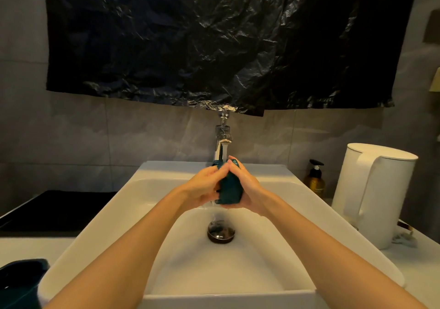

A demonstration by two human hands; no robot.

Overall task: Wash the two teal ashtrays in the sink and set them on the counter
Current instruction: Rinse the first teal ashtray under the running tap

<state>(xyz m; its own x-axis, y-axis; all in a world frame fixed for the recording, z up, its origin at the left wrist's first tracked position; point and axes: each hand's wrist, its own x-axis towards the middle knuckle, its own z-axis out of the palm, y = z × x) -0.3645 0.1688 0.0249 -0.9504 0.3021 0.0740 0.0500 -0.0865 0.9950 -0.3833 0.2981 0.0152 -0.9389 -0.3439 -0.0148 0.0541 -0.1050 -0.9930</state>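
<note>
A teal ashtray is held on edge under the chrome faucet, above the white sink. My left hand grips its left side and my right hand grips its right side, fingers curled over the top. Water runs from the ashtray down to the dark drain. A second teal ashtray sits on the counter at the bottom left, partly cut off by the frame edge.
A white electric kettle stands on the counter to the right, with an amber pump bottle behind it. A black cooktop lies to the left. A black plastic sheet covers the wall above the faucet.
</note>
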